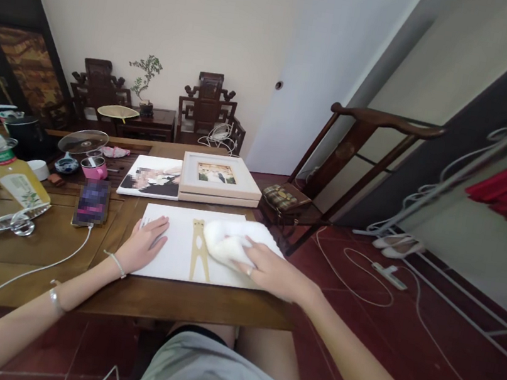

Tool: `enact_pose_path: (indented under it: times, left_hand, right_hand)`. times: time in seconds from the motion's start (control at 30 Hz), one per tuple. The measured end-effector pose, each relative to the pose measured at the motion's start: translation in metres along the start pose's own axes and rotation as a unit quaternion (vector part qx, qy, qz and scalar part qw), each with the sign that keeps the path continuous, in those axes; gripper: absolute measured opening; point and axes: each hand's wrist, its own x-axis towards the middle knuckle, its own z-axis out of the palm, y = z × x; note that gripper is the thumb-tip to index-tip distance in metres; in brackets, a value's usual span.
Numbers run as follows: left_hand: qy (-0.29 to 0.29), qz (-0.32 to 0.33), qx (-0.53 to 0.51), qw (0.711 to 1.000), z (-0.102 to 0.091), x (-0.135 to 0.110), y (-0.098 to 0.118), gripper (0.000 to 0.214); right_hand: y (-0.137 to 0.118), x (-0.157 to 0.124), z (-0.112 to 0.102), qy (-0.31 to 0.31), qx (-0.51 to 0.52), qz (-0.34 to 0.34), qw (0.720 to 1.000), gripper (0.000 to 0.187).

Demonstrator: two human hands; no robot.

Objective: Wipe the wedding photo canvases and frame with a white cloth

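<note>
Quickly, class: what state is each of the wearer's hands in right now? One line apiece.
Left hand: open, resting on the white panel, holding nothing.
Right hand: closed on a bunched white cloth.

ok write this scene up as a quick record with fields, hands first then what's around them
left hand: resting on the white board, near its left side
right hand: holding a bunched white cloth over the board's right part
on board: tan cat figure, left of the cloth
behind board: photo, with frame to its right
left side of table: phone, bottle, pink mug
right of table: chair, bag
</note>
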Motion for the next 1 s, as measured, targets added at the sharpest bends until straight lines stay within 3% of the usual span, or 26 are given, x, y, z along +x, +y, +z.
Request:
enact_pose_path:
  times: [0.17, 0.27, 0.37, 0.6, 0.73, 0.83, 1.0]
  left_hand:
    - [-0.008, 0.0, 0.001, 1.0, -0.001, 0.001, -0.001, 0.043]
    - [-0.007, -0.001, 0.002, 1.0, -0.001, 0.001, -0.002, 0.043]
    - [-0.005, 0.001, 0.003, 1.0, 0.0, 0.001, -0.002, 0.043]
    - [0.006, 0.002, 0.004, 1.0, 0.002, 0.0, -0.003, 0.042]
    - [0.001, 0.002, 0.008, 1.0, 0.002, 0.001, -0.001, 0.042]
    - [-0.003, 0.002, 0.012, 1.0, 0.001, 0.001, -0.001, 0.042]
    - [-0.003, 0.002, 0.013, 1.0, 0.001, 0.0, -0.002, 0.043]
  right_hand:
    - [0.021, 0.054, 0.0, 0.071, 0.007, -0.03, 0.997, 0.028]
    - [0.021, 0.06, 0.003, 0.078, -0.013, -0.041, 0.996, 0.027]
    - [0.013, 0.041, 0.007, 0.064, -0.034, -0.048, 0.996, 0.027]
    - [-0.023, -0.04, 0.002, -0.004, -0.002, -0.084, 0.996, 0.021]
    - [-0.033, -0.056, 0.0, -0.027, 0.01, -0.085, 0.996, 0.019]
    - [-0.026, -0.042, 0.0, -0.022, -0.014, -0.051, 0.998, 0.022]
    - [0.003, 0.013, 0.002, 0.026, -0.04, -0.038, 0.998, 0.025]
